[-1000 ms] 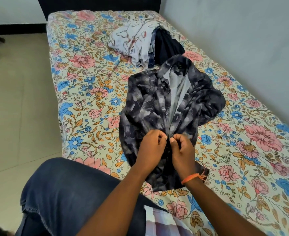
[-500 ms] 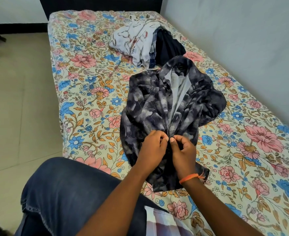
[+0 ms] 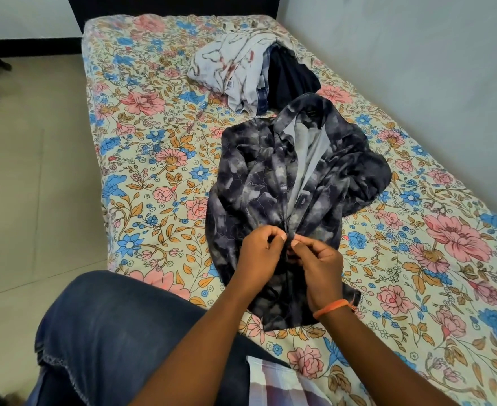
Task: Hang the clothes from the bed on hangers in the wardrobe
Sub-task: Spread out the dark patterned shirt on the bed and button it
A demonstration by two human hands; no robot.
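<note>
Your left hand (image 3: 259, 251) and right hand (image 3: 317, 265) met knuckle to knuckle, each grip pinching the front placket of the dark mottled shirt (image 3: 285, 183) spread on the floral bed (image 3: 159, 159). Beyond lay one heap of clothes (image 3: 250, 74); your denim knee (image 3: 118, 332) crowded the foreground.

Both hands (image 3: 289, 253) pinch dark shirt (image 3: 285, 183) on bed (image 3: 159, 148).

Both arms reaching forward, left hand (image 3: 259, 251) and right hand (image 3: 317, 266) close together, fingers curled, pinching cloth
</note>
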